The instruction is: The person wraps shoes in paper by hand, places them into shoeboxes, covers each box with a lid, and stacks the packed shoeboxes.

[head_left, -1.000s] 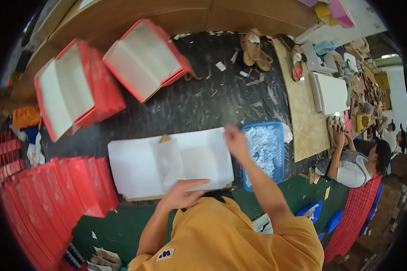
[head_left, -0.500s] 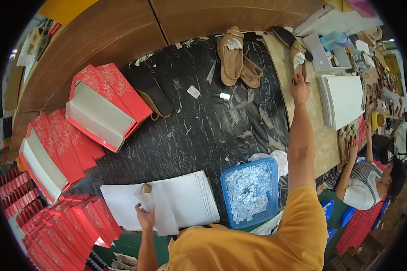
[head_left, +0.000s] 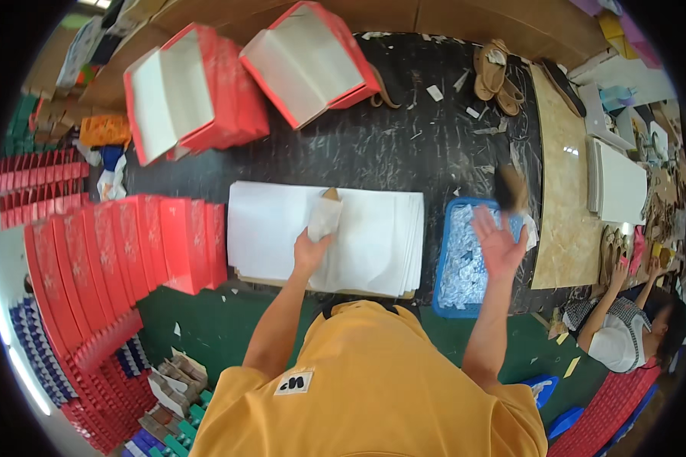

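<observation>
– "A black counter (head_left: pixel 434 160) is stretching above a green floor (head_left: pixel 213 327)."
– "What's filling the containers?"
– "Red boxes (head_left: pixel 232 91) are gaping, pale inside; a blue basket (head_left: pixel 440 263) is holding small pale packets (head_left: pixel 461 251)."
– "Who's gripping what?"
– "Left hand (head_left: pixel 312 251) is clutching a paper-wrapped tan item (head_left: pixel 325 217) over white sheets (head_left: pixel 263 228); right hand (head_left: pixel 500 247) is hanging wide open, a blurred shoe (head_left: pixel 514 190) showing beside it, contact unclear."

Wrapped item (head_left: pixel 325 218) over paper stack (head_left: pixel 270 228); boxes (head_left: pixel 99 251) left; basket (head_left: pixel 459 311) right, packets (head_left: pixel 462 263) inside; sandals (head_left: pixel 491 75) behind.

Bright; sm. glare on tan board (head_left: pixel 568 206); shoe (head_left: pixel 514 189) nr R fingers (head_left: pixel 483 221) motion-blurred; edges bent.
</observation>
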The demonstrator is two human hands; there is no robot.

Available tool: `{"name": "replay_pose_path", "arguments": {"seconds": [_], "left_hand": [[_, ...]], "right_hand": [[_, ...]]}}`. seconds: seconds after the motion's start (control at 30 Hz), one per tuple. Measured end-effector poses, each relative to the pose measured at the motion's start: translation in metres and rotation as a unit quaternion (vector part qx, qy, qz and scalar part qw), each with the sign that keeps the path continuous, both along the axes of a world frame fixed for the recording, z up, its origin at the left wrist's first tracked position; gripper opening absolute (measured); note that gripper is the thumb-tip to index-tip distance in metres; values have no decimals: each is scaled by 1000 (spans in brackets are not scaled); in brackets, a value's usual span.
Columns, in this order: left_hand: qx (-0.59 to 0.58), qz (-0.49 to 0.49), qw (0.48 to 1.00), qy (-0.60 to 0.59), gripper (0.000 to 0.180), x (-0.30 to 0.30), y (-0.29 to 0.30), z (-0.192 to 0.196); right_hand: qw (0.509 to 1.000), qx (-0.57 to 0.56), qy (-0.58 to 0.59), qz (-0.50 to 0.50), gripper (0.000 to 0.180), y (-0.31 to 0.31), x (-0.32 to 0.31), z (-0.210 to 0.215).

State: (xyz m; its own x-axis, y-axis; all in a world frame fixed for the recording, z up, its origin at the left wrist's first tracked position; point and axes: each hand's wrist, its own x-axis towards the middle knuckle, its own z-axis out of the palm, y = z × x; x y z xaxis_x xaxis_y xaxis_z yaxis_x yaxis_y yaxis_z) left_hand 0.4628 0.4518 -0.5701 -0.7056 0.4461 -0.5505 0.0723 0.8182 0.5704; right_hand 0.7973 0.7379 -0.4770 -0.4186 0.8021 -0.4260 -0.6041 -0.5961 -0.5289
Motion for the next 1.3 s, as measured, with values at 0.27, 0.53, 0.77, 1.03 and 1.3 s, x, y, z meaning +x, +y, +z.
{"name": "replay_pose_path", "arguments": {"seconds": [0.27, 0.53, 0.77, 1.03, 1.3], "left_hand": [[197, 195, 947, -161, 62, -15, -61, 6], [163, 208, 962, -73, 94, 4, -56, 24], [257, 133, 956, 34, 98, 7, -62, -6], [125, 216, 965, -75, 113, 15, -38, 45], [153, 206, 957, -136, 91, -13, -23, 55]], "right_hand": [[756, 357, -427, 344, 63, -185, -144, -22], [605, 406, -553, 403, 82, -250, -207, -60], [629, 268, -602, 413, 53, -178, -190, -119], [623, 598, -344, 369, 30, -263, -205, -42], [842, 142, -252, 456, 75, -178, -187, -79]]}}
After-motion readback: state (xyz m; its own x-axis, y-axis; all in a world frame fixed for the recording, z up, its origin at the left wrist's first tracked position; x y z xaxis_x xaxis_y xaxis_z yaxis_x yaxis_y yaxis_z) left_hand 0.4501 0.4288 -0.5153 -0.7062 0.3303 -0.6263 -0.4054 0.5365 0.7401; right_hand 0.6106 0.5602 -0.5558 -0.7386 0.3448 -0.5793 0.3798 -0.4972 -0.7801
